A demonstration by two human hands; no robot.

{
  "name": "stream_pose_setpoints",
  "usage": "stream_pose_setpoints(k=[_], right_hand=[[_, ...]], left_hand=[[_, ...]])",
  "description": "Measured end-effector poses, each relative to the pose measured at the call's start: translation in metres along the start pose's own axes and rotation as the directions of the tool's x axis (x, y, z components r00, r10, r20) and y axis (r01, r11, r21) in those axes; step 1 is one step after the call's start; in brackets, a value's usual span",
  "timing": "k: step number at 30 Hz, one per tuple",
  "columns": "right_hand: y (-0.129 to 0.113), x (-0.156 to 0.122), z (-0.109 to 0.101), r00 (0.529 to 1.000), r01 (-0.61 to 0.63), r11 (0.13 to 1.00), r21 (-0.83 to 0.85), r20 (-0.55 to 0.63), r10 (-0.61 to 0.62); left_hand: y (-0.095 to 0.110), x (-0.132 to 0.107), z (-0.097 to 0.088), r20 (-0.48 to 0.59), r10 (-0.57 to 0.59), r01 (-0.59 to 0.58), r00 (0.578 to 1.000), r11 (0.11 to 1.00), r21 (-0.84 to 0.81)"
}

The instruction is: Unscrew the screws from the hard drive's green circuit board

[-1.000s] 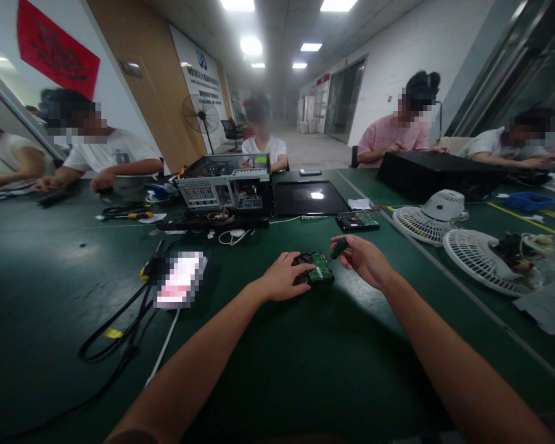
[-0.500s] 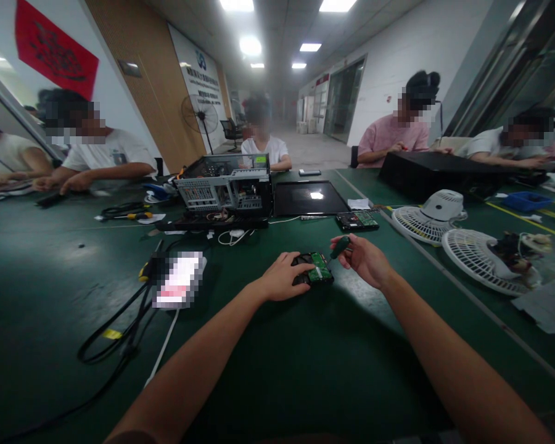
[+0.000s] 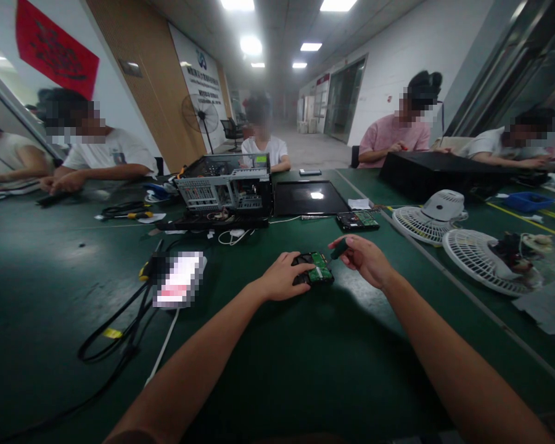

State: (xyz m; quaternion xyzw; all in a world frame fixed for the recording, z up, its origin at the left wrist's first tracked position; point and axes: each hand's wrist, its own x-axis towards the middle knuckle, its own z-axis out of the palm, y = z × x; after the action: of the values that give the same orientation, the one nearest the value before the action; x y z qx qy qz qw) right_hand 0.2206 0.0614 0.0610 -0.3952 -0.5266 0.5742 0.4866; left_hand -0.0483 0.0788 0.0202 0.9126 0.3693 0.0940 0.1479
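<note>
A hard drive (image 3: 322, 269) lies flat on the green table, its green circuit board facing up. From the left, my left hand (image 3: 284, 275) grips it, with fingers over its top and the thumb along its near edge. My right hand (image 3: 363, 259) has its fingers closed around the dark green handle of a screwdriver (image 3: 339, 249). The screwdriver's shaft slants down to the drive's right end; whether its tip sits in a screw is too small to tell.
Beyond my hands are another hard drive (image 3: 358, 221), a flat black panel (image 3: 311, 198) and an opened computer case (image 3: 226, 185). A lit phone (image 3: 180, 280) and black cables (image 3: 97, 356) lie left, white fan parts (image 3: 483, 262) right. Several people sit around the table.
The screwdriver handle has tilted lower in my right hand, whose fingers have shifted slightly. My left hand and the hard drive have stayed in place.
</note>
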Motion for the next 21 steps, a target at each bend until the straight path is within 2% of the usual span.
stream_pose_setpoints(k=[5, 14, 21], right_hand=[[0.0033, 0.0016, -0.0037, 0.999, 0.028, 1.0, -0.002, -0.035, -0.028], [0.0018, -0.0006, -0.0041, 0.996, -0.023, 0.999, 0.033, 0.082, 0.02], [-0.001, -0.0039, 0.0002, 0.977, -0.082, 0.992, 0.091, 0.203, 0.062]], left_hand=[[-0.0007, -0.0009, -0.0002, -0.012, 0.016, -0.016, 1.0, 1.0, 0.007], [-0.0016, -0.0013, -0.0002, -0.004, 0.016, -0.016, 1.0, 1.0, 0.013], [-0.0022, -0.0014, 0.0014, -0.031, 0.037, -0.036, 0.999, 0.999, 0.018]])
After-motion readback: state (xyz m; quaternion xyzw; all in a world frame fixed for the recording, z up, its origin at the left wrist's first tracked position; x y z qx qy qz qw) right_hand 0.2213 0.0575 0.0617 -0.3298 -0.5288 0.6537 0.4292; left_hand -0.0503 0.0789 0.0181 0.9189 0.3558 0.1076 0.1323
